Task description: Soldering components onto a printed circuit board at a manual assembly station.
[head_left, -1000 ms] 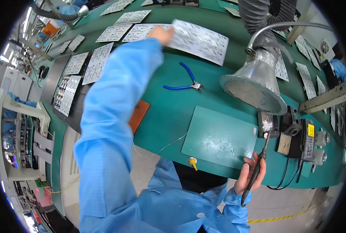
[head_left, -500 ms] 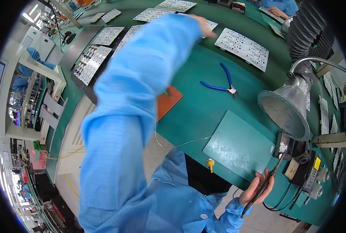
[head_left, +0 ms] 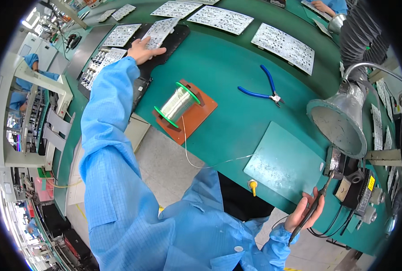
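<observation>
over the feed i see the white rectangular circuit board (head_left: 162, 31) beyond the green-flanged silver wire spool (head_left: 177, 105), slightly left, long axis slanting away rightward. my left hand (head_left: 144, 51), nearer, touches its near end; whether it grips, i cannot tell. right of the spool, well apart, my right hand (head_left: 297, 216) clasps a black pen-shaped soldering iron (head_left: 307, 218). green bench top (head_left: 219, 86) spreads between.

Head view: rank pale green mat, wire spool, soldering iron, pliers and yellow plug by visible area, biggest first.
Pale green mat
Wire spool
Soldering iron and pliers: too alike to rank
Yellow plug
</observation>
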`<move>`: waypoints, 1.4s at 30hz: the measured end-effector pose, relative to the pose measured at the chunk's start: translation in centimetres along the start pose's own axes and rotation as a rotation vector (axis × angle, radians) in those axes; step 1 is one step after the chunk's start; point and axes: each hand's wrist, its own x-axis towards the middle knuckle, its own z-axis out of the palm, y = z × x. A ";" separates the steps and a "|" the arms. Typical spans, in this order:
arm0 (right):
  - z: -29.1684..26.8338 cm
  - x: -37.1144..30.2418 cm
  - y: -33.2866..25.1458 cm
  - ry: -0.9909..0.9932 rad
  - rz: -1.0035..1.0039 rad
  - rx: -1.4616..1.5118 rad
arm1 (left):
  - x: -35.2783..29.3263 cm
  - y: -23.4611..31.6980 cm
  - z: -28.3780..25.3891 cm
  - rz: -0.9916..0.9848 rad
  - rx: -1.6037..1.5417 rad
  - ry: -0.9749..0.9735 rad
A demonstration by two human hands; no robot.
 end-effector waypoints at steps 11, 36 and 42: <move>-0.5 -0.5 0.2 0.039 -0.019 0.034 | -0.9 0.7 -0.7 0.060 -0.610 -0.025; -1.5 -0.8 0.0 -0.181 -0.233 -0.084 | -30.4 26.8 7.4 1.366 -0.357 -0.254; -1.3 -0.9 0.1 -0.207 -0.233 -0.058 | -33.9 25.6 9.2 1.199 -0.620 -0.262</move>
